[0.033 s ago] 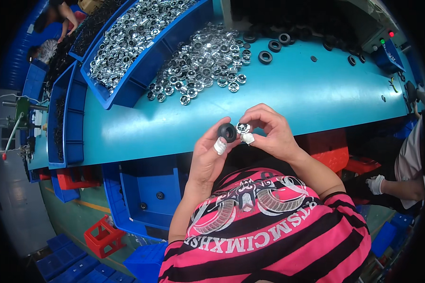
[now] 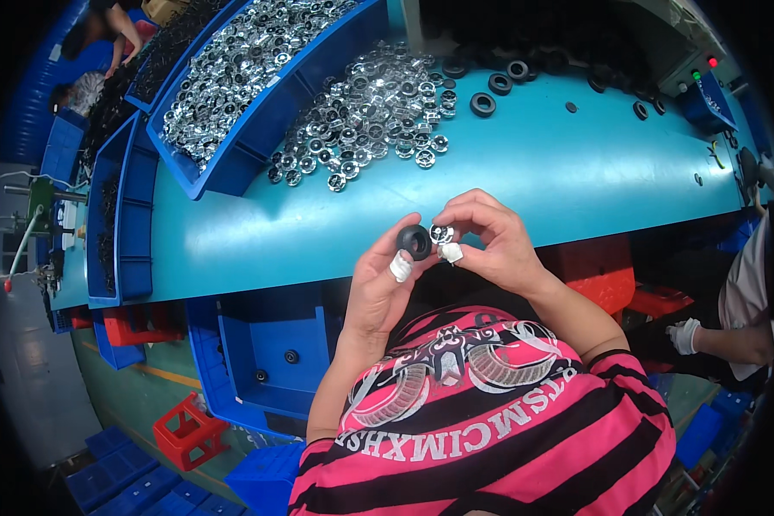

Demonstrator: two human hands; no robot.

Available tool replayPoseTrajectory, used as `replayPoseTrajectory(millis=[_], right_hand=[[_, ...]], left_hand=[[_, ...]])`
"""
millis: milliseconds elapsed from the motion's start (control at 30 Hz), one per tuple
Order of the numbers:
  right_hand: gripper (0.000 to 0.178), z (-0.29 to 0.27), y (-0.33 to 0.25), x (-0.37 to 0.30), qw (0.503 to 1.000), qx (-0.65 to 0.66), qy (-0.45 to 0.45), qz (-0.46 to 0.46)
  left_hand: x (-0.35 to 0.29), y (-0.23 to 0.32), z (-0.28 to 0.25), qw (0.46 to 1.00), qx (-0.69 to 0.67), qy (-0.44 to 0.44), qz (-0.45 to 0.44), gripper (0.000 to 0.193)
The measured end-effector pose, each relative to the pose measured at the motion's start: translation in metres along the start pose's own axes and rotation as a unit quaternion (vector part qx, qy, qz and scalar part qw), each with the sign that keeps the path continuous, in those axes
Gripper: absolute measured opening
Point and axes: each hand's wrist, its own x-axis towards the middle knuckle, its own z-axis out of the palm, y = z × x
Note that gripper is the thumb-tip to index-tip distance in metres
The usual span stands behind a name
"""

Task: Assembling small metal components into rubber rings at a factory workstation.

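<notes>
My left hand point(image 2: 383, 273) pinches a black rubber toy tyre point(image 2: 414, 242) between thumb and fingers, its open hole facing up toward me. Right beside it, my right hand point(image 2: 493, 241) grips a small chrome wheel rim point(image 2: 441, 234) with a dark, spoked face. Tyre and rim are side by side, nearly touching, and the rim is outside the tyre. White tape wraps the thumb of each hand. Both hands are over the near edge of the teal table point(image 2: 258, 245). Beyond them lies a loose pile of chrome wheel rims point(image 2: 361, 120).
A blue bin point(image 2: 232, 146) full of chrome rims stands at the back left. Black tyres point(image 2: 483, 104) lie at the back right. Below the table edge sits a blue tray point(image 2: 271, 348) with a few wheels. A red stool point(image 2: 189, 432) is at lower left; another person's hand point(image 2: 684, 335) shows at right.
The chrome rim has turned slightly in my right fingers, and its face now shows at a different angle. Both hands stay almost in the same place.
</notes>
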Motion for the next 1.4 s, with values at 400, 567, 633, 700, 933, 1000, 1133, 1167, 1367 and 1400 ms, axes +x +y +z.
replayPoseTrajectory(millis=[400, 567, 633, 700, 933, 1000, 1133, 1167, 1367, 1400], right_hand=[[0.036, 0.007, -0.02, 0.004, 0.979, -0.181, -0.007, -0.092], [0.035, 0.009, -0.012, 0.003, 0.983, -0.152, 0.017, -0.102], [0.035, 0.012, -0.009, 0.001, 0.974, -0.182, 0.027, -0.129], [0.037, 0.017, -0.007, -0.001, 0.956, -0.236, 0.033, -0.17], [0.043, 0.024, -0.013, -0.002, 0.984, -0.14, 0.009, -0.109], [0.044, 0.018, -0.013, 0.0, 0.984, -0.141, 0.034, -0.1], [0.034, 0.009, -0.011, 0.002, 0.993, -0.113, -0.023, -0.02], [0.031, 0.009, -0.009, 0.002, 0.994, -0.101, -0.05, 0.004], [0.023, 0.021, -0.001, -0.001, 0.994, -0.091, -0.047, -0.031], [0.023, 0.022, 0.0, -0.001, 0.992, -0.109, -0.036, -0.052]], left_hand=[[0.002, -0.015, -0.01, 0.995, 0.084, 0.039, 0.042, 0.059], [0.003, -0.012, -0.005, 0.994, 0.096, 0.047, 0.027, 0.062], [0.002, -0.013, -0.002, 0.994, 0.096, 0.05, 0.018, 0.063], [0.003, -0.016, 0.003, 0.987, 0.146, 0.042, 0.048, 0.057], [0.002, -0.022, -0.003, 0.982, 0.165, 0.057, 0.075, 0.035], [0.001, -0.016, -0.006, 0.989, 0.115, 0.036, 0.081, 0.034], [0.0, -0.008, -0.002, 0.991, 0.093, 0.047, 0.088, 0.032], [0.0, -0.006, -0.003, 0.99, 0.095, 0.042, 0.091, 0.032], [0.0, -0.007, -0.009, 0.989, 0.104, 0.047, 0.093, 0.032], [0.001, -0.007, -0.01, 0.991, 0.1, 0.041, 0.083, 0.033]])
